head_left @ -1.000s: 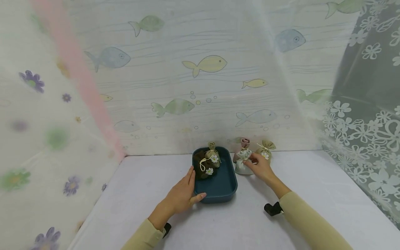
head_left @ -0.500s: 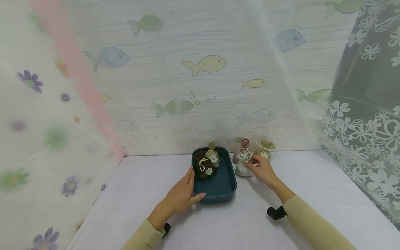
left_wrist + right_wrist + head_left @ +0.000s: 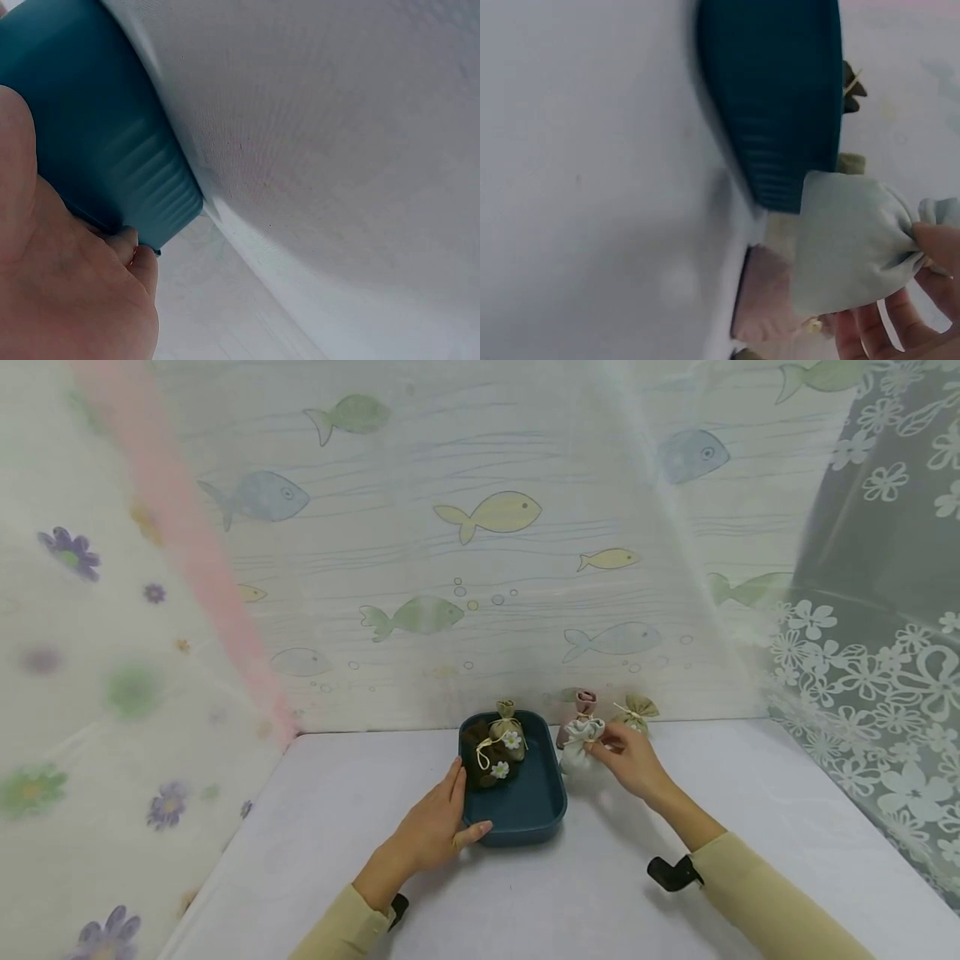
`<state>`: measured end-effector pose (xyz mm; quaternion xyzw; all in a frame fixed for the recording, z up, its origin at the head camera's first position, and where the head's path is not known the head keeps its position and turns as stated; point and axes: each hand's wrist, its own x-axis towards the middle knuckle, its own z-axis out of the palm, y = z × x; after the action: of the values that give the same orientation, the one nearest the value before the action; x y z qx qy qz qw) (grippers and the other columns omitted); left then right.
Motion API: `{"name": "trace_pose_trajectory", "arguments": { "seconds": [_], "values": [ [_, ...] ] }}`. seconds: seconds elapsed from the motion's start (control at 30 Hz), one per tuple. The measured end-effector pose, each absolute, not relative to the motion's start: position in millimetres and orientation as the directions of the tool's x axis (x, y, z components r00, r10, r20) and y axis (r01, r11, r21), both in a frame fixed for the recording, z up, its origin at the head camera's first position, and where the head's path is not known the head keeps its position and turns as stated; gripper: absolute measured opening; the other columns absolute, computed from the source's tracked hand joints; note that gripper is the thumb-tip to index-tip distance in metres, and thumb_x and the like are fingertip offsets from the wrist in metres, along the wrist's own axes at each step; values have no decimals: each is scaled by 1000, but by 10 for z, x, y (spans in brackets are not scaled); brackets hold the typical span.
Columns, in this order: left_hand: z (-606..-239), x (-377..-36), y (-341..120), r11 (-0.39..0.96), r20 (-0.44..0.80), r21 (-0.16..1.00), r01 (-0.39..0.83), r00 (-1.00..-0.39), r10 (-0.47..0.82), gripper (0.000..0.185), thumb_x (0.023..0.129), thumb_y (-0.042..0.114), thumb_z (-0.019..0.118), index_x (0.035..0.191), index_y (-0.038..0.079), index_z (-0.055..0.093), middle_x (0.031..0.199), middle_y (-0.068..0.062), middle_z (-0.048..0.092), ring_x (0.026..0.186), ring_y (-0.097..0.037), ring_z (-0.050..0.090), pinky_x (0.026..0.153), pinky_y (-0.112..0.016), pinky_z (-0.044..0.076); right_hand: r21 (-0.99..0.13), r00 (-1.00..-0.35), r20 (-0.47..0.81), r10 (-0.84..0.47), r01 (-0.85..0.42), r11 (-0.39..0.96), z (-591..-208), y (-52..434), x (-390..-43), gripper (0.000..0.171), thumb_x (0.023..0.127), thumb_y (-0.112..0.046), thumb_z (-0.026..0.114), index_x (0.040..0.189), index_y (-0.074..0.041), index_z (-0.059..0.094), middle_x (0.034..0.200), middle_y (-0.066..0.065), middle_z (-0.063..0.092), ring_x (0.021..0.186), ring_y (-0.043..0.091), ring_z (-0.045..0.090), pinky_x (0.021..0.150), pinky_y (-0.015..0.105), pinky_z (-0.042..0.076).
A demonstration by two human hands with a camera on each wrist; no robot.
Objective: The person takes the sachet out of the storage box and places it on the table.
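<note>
"Where's the pale pouch (image 3: pixel 577 749) compared with the right grip (image 3: pixel 632 764)?"

"Below it, mostly. Thumb and fingers are pinched together on the gathered neck, and the body hangs under them, looking clear of the tabletop (image 3: pixel 337 793). It's just right of the blue tray (image 3: pixel 534 806)."

"And the left grip (image 3: pixel 429 827)?"

"Spread wide: straight fingers along the tray's left wall, thumb at the near-left rim, touching rather than clasping."

"Count everything for me."

"One tray, five pouches. Two sit inside: a dark brown pouch (image 3: pixel 486 779) at the left and an olive pouch (image 3: pixel 504 729) just beyond, on the far side. Three are to the right: the pale one, a pink pouch (image 3: pixel 586 702) just behind it, and a tan pouch (image 3: pixel 639 713) farther right, partly hidden by the right grip."
</note>
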<state>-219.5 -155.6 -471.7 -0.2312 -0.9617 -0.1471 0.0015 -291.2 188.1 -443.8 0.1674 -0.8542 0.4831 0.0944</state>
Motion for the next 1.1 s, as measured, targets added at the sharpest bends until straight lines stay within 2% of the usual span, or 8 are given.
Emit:
{"name": "trace_pose_trajectory", "arguments": {
  "seconds": [0.27, 0.47, 0.63, 0.87, 0.97, 1.1],
  "values": [
    [-4681, -2165, -1541, 840, 85, 293, 456, -888, 452, 95, 103, 57, 52, 158, -13, 16, 169, -26, 5, 153, -41, 22, 120, -53, 30, -755, -895, 379, -234, -446, 481, -4273, 1810, -2849, 24, 98, -9, 68, 119, 3, 67, 109, 18, 65, 103, 35, 64, 87, 42, 53],
    [-4675, -2159, -1539, 846, 77, 289, 448, -892, 445, 96, 103, 58, 52, 159, -11, 16, 169, -25, 5, 154, -39, 21, 121, -51, 29, -770, -887, 389, -249, -462, 441, -4139, 1746, -2859, 28, 100, -5, 64, 127, 3, 64, 118, 22, 65, 110, 38, 64, 90, 45, 54],
    [-4677, -2176, -1539, 854, 55, 289, 433, -898, 436, 97, 103, 60, 50, 160, -9, 14, 170, -23, 3, 154, -38, 20, 121, -50, 28, -782, -858, 401, -321, -503, 369, -4097, 1607, -2920, 22, 101, -2, 61, 122, 4, 64, 120, 20, 63, 115, 36, 60, 97, 50, 51],
    [-4707, -2204, -1551, 857, 51, 274, 436, -897, 439, 97, 103, 61, 49, 160, -9, 13, 170, -22, 2, 154, -37, 20, 121, -49, 28, -797, -825, 375, -423, -520, 308, -4079, 1373, -2944, 21, 103, -7, 60, 122, 2, 63, 122, 19, 62, 117, 38, 60, 97, 51, 52],
    [-4713, -2205, -1553, 859, 55, 267, 437, -897, 439, 97, 103, 61, 49, 160, -9, 14, 170, -22, 3, 154, -37, 20, 121, -49, 29, -775, -807, 372, -458, -542, 325, -4107, 1295, -2984, 21, 103, -9, 61, 122, 0, 64, 122, 19, 64, 116, 39, 61, 95, 51, 54],
    [-4724, -2210, -1548, 859, 63, 266, 438, -897, 438, 97, 103, 61, 49, 160, -9, 15, 170, -23, 4, 154, -37, 21, 121, -49, 29, -726, -788, 371, -491, -575, 376, -4172, 1239, -3049, 13, 102, -9, 63, 113, -3, 66, 114, 16, 68, 109, 35, 65, 90, 49, 56]
  ]
}}
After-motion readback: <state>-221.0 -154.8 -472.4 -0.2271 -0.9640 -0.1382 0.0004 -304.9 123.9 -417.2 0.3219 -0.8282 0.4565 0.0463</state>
